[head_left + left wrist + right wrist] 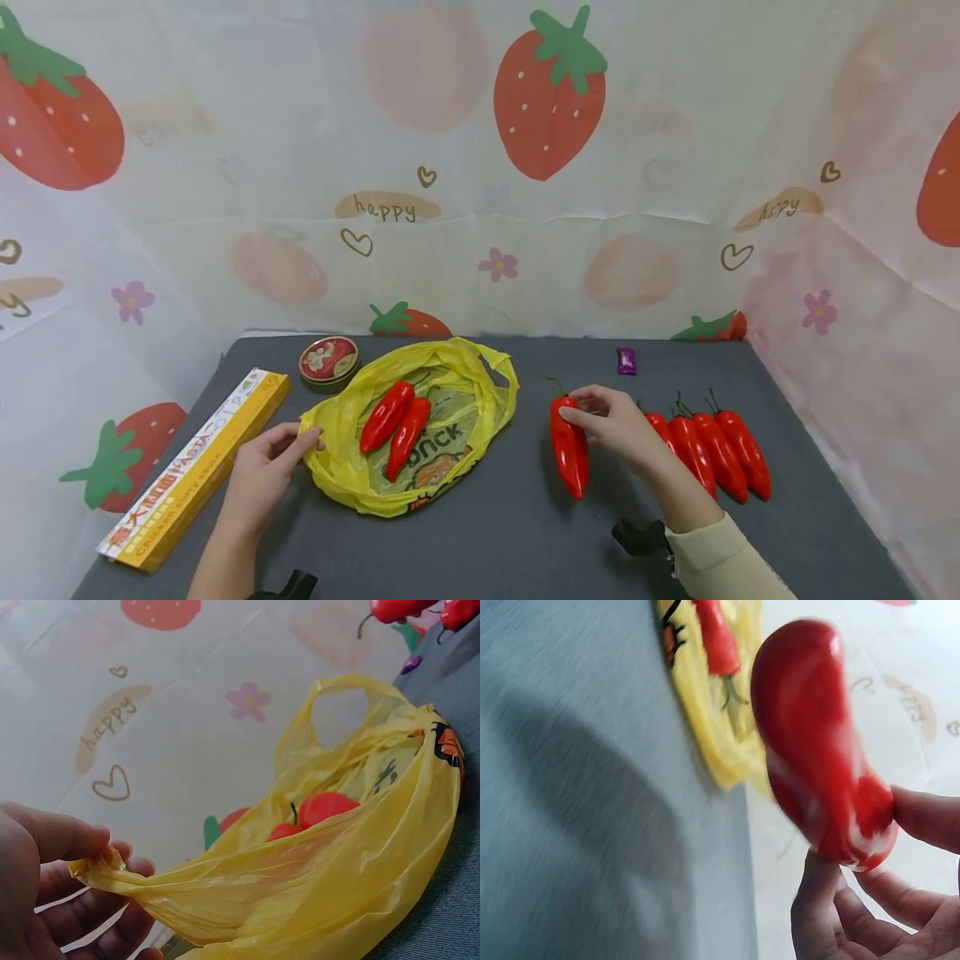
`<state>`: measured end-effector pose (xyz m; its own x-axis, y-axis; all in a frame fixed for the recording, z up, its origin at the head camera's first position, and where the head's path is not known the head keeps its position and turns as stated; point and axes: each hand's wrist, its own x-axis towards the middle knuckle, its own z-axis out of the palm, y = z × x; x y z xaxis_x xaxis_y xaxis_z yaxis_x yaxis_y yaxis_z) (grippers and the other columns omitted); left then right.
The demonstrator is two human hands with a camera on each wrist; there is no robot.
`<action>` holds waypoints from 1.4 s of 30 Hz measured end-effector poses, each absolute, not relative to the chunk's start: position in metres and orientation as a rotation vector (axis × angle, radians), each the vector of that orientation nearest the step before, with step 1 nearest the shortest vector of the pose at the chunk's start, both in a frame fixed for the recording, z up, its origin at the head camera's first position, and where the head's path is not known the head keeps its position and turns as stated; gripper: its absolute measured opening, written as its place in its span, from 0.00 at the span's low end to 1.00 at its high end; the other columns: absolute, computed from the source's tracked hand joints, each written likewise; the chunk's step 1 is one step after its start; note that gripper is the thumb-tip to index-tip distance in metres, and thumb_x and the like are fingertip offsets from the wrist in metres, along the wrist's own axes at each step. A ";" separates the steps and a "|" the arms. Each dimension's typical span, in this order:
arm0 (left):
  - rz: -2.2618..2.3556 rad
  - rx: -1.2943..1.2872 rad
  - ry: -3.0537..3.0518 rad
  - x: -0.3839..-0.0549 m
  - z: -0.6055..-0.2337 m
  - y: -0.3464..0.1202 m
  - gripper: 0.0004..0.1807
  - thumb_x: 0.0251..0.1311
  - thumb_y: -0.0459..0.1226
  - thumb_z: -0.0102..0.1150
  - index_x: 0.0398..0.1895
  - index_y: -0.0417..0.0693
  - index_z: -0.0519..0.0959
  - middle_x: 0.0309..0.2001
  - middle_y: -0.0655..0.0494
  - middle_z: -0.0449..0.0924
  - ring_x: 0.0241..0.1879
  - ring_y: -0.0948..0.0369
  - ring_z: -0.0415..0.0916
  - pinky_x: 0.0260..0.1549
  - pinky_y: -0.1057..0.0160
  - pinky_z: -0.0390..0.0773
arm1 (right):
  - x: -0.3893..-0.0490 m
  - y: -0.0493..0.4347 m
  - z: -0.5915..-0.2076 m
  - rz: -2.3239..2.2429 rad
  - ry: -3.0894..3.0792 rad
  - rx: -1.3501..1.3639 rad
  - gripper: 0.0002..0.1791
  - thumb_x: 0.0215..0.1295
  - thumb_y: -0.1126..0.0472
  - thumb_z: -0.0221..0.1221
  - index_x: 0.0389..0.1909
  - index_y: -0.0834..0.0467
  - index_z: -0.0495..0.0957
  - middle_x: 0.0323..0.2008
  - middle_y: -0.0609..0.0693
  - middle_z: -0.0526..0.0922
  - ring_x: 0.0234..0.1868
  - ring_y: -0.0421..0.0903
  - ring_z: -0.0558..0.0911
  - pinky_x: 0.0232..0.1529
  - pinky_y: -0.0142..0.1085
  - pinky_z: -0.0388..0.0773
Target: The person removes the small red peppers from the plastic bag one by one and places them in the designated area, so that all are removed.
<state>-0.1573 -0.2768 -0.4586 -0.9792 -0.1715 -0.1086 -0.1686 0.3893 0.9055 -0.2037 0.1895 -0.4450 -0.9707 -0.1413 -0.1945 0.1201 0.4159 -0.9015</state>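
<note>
My left hand (266, 467) pinches the left edge of a yellow plastic bag (337, 483), which lies spread wide at its mouth. In the left wrist view the thumb and fingers grip a gathered corner of the bag (300, 900). Two red chili peppers (386, 417) lie inside on the bag's printed bottom. To the right of the bag, my right hand (615, 425) holds another red chili pepper (568, 450) near its stem end, tip pointing down. The right wrist view shows this pepper (810, 742) between thumb and fingers, its shadow cast on the table.
Several red peppers (723, 454) lie in a row beneath and beside the right forearm. A small purple packet (626, 361) is at the back. On the left are a round red tin (329, 364) and a long yellow pasta box (198, 475), all on the dark grey table (480, 558).
</note>
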 end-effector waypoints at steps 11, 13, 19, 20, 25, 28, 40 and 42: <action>-1.698 0.314 -2.609 -0.158 -0.463 -0.278 0.27 0.69 0.55 0.57 0.55 0.41 0.81 0.38 0.61 0.85 0.40 0.65 0.75 0.43 0.70 0.79 | -0.198 0.237 -0.457 -1.283 2.684 -0.037 0.27 0.67 0.44 0.64 0.60 0.56 0.77 0.58 0.60 0.80 0.57 0.56 0.78 0.54 0.51 0.79; -1.697 0.308 -2.606 -0.159 -0.462 -0.278 0.27 0.69 0.55 0.57 0.55 0.41 0.81 0.38 0.61 0.85 0.40 0.65 0.75 0.43 0.70 0.79 | -0.198 0.244 -0.458 -1.277 2.685 -0.039 0.28 0.67 0.43 0.64 0.61 0.56 0.77 0.58 0.60 0.79 0.58 0.57 0.77 0.54 0.51 0.79; -1.705 0.309 -2.605 -0.159 -0.461 -0.278 0.27 0.70 0.55 0.57 0.55 0.41 0.81 0.38 0.61 0.85 0.40 0.65 0.75 0.43 0.70 0.80 | -0.198 0.258 -0.457 -1.224 2.727 -0.050 0.27 0.69 0.44 0.63 0.61 0.57 0.77 0.58 0.61 0.80 0.58 0.58 0.78 0.55 0.53 0.79; -1.704 0.311 -2.608 -0.159 -0.461 -0.278 0.27 0.70 0.55 0.57 0.55 0.41 0.81 0.38 0.61 0.85 0.40 0.65 0.75 0.43 0.70 0.80 | -0.197 0.259 -0.457 -1.207 2.740 -0.056 0.27 0.69 0.45 0.62 0.61 0.58 0.77 0.58 0.62 0.80 0.58 0.59 0.78 0.55 0.54 0.79; -1.705 0.322 -2.615 -0.158 -0.461 -0.276 0.27 0.70 0.55 0.57 0.56 0.41 0.80 0.38 0.62 0.85 0.40 0.64 0.75 0.43 0.70 0.80 | -0.194 0.265 -0.461 -1.107 2.817 -0.098 0.27 0.70 0.46 0.62 0.59 0.62 0.77 0.56 0.63 0.82 0.55 0.59 0.81 0.56 0.55 0.78; -1.710 0.332 -2.619 -0.159 -0.461 -0.275 0.27 0.70 0.55 0.57 0.56 0.41 0.80 0.38 0.62 0.85 0.40 0.64 0.75 0.43 0.70 0.80 | -0.194 0.268 -0.465 -1.026 2.867 -0.158 0.27 0.70 0.46 0.62 0.58 0.63 0.78 0.53 0.62 0.83 0.52 0.57 0.82 0.55 0.55 0.79; -1.716 0.322 -2.603 -0.159 -0.461 -0.275 0.27 0.70 0.54 0.57 0.55 0.40 0.80 0.37 0.62 0.85 0.40 0.64 0.75 0.42 0.71 0.79 | -0.200 0.275 -0.471 -0.955 2.972 -0.176 0.23 0.70 0.50 0.62 0.57 0.62 0.80 0.46 0.57 0.85 0.43 0.50 0.81 0.45 0.49 0.81; -1.709 0.314 -2.601 -0.159 -0.461 -0.274 0.26 0.70 0.54 0.57 0.54 0.40 0.81 0.37 0.62 0.85 0.40 0.64 0.75 0.42 0.71 0.79 | -0.200 0.275 -0.472 -0.948 2.990 -0.157 0.23 0.70 0.50 0.62 0.57 0.62 0.80 0.48 0.59 0.85 0.45 0.53 0.81 0.48 0.52 0.80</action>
<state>-0.1585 -0.2744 -0.4606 -0.9797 -0.1745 -0.0986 -0.1598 0.3828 0.9099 -0.2002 0.2749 -0.4722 -0.9950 -0.0955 0.0295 -0.0951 0.8126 -0.5750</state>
